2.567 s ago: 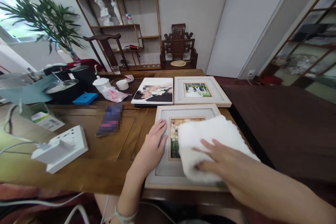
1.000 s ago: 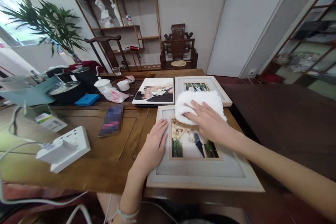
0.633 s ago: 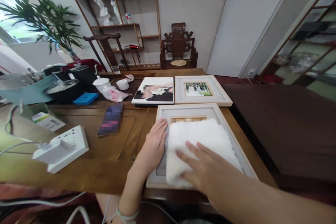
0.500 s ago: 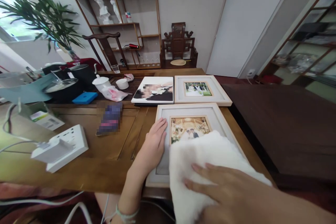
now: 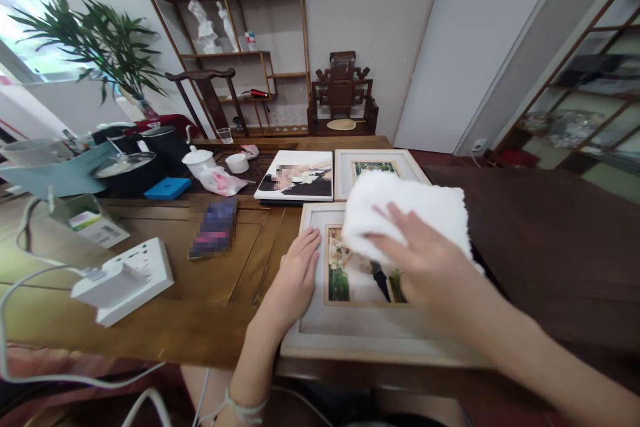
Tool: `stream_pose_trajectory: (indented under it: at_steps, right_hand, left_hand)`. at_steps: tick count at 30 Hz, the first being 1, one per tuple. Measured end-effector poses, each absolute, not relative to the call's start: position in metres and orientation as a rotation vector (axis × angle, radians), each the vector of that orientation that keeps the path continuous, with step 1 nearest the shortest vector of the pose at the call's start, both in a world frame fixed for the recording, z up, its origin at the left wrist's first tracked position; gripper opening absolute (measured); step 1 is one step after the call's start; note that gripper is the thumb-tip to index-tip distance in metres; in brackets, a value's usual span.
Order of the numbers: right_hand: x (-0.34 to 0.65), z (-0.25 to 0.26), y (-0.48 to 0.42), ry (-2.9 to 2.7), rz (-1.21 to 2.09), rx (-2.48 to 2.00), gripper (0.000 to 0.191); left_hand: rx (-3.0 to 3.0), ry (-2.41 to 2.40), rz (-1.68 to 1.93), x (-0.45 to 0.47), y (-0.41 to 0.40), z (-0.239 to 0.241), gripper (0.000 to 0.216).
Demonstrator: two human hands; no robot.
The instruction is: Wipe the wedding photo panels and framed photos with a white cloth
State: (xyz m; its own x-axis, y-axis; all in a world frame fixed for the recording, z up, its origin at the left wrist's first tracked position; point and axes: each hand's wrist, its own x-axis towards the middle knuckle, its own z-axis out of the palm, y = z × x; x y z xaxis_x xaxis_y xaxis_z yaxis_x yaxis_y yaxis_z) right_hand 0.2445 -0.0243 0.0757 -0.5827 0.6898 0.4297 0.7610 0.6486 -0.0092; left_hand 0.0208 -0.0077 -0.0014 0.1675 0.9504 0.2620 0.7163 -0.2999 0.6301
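Observation:
A pale wooden picture frame (image 5: 311, 320) with a wedding photo (image 5: 340, 280) lies flat at the table's near edge. My left hand (image 5: 297, 270) rests on the frame's left side, fingers stretched out along it. In my right hand (image 5: 417, 250) is a white towel (image 5: 415, 197), pressed under slightly spread fingers over the far part of the frame. The towel hides the photo's upper right and overlaps a second framed photo (image 5: 345, 177) lying just behind. Beside that one, to the left, lies a frameless photo panel (image 5: 300, 177).
On the wooden table (image 5: 210, 320) at left are a white power strip (image 5: 133, 280) with cables, an opened small box (image 5: 95, 223), a blue box (image 5: 167, 187), dark pots (image 5: 127, 173) and a white lidded cup (image 5: 199, 161). A dark brown surface (image 5: 560, 253) lies to the right.
My right hand has slid the towel away from me, from the frame's near right part to its far edge. More of the near part now shows. My left hand has stayed in place.

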Motion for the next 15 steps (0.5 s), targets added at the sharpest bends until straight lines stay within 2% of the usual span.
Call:
stream_pose_trajectory:
  at_steps: [4, 7, 11, 15]
  right_hand:
    - [0.204, 0.048, -0.055, -2.838, -0.085, -0.963, 0.043]
    - [0.192, 0.039, -0.070, -2.797, -0.146, -0.868, 0.026]
    - [0.212, 0.037, -0.066, -2.722, -0.132, -0.844, 0.027]
    - [0.267, 0.030, -0.067, -2.703, -0.082, -0.918, 0.040]
  left_hand:
    - [2.062, 1.553, 0.913, 0.020, -0.007, 0.000, 0.042]
    - [2.044, 1.552, 0.886, 0.021, -0.008, 0.003, 0.042]
    - [2.036, 1.588, 0.850, 0.022, -0.010, 0.005, 0.042]
    - [2.049, 1.602, 0.824, 0.021, -0.009, 0.005, 0.042]
